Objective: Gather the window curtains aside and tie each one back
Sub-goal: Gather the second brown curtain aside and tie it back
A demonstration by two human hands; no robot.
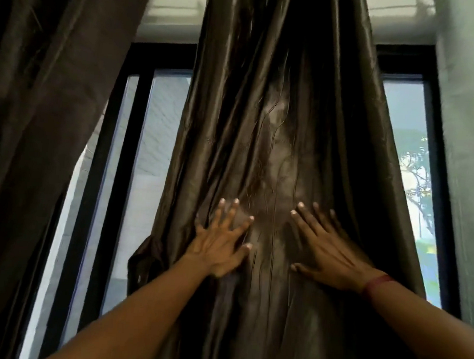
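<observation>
We press the left hand (217, 250) and right hand (334, 254) flat on the dark brown satin curtain panel (278, 126) hanging before the black-framed window (138, 145). All fingers lie straight and spread, gripping nothing. This likely steadies the pleats before gathering. A second dark brown curtain (42, 84) hangs at left, apart. We see no tie-back in hand.

The black-framed window (165, 55) has a dark brown curtain (275, 126) hanging in front of its middle and a second curtain (41, 98) at its left side, with glass showing between them
</observation>
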